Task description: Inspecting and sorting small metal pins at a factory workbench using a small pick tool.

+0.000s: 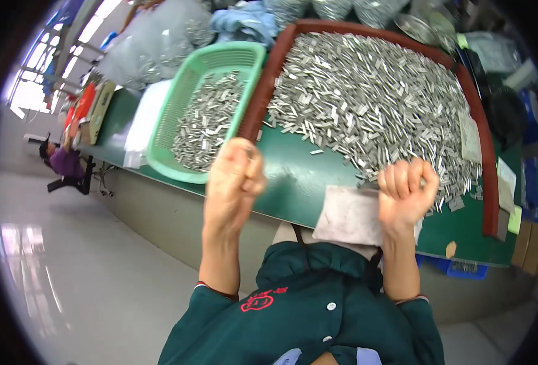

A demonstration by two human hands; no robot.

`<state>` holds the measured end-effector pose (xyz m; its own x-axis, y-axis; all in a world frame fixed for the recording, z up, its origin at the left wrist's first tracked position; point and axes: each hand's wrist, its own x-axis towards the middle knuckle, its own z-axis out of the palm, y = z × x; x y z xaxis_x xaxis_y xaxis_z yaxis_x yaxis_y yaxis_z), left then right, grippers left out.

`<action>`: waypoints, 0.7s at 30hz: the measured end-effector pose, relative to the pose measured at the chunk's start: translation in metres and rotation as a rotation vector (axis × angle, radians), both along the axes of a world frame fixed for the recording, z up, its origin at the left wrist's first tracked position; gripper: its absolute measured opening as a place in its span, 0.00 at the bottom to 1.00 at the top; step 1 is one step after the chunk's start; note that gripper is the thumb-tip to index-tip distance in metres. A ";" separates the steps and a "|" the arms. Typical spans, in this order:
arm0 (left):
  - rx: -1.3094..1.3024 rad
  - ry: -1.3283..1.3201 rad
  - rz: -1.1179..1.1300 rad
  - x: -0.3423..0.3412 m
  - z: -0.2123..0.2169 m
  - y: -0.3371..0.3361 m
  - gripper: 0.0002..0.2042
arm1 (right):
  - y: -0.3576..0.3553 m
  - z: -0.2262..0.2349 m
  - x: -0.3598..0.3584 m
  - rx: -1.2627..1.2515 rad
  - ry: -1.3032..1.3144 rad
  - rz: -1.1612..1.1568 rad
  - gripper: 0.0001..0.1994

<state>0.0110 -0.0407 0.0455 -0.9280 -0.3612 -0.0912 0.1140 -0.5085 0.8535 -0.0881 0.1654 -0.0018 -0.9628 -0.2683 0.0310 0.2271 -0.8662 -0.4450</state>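
Observation:
A large heap of small, flat silver metal pieces (366,91) covers the green tabletop inside a dark red raised border (271,79). Beside the right edge of a green plastic basket (162,137), my left hand (237,170) is closed in a fist above the table's front. Its fingers press together, and whatever they hold is hidden. At the near edge of the heap my right hand (407,191) has its fingers curled in. I cannot make out what lies within them. A whitish cloth pad (349,216) hangs at the table edge between my hands.
More metal pieces (211,115) fill the basket. Clear plastic bags (153,42) and a blue cloth (244,23) line the back. Cardboard (529,246) stands far right, and a blue bin (463,269) sits under the table edge. Another person (65,159) sits far left.

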 end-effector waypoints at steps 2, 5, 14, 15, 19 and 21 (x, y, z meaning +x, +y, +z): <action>-0.520 0.116 0.324 -0.004 0.021 -0.026 0.07 | -0.002 0.003 0.001 -0.016 -0.015 0.014 0.19; -1.022 0.050 0.537 -0.022 0.025 -0.077 0.09 | -0.005 0.007 0.003 -0.012 -0.006 0.027 0.20; -1.374 -0.085 0.797 0.012 0.029 -0.097 0.15 | -0.002 0.009 0.007 -0.001 0.024 0.020 0.19; -1.405 -0.081 0.900 0.020 0.030 -0.087 0.15 | -0.001 0.010 0.009 0.000 0.022 0.024 0.19; -1.325 0.041 0.915 0.030 0.010 -0.044 0.13 | 0.002 0.006 0.006 0.019 0.038 -0.017 0.19; -1.408 0.091 0.736 0.025 -0.005 -0.024 0.10 | 0.004 0.009 0.006 -0.006 0.084 -0.001 0.19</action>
<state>0.0361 -0.0642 0.0408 -0.5041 -0.4583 0.7320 0.0426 0.8333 0.5511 -0.0821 0.1696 0.0069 -0.9569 -0.2673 0.1137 0.1885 -0.8692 -0.4571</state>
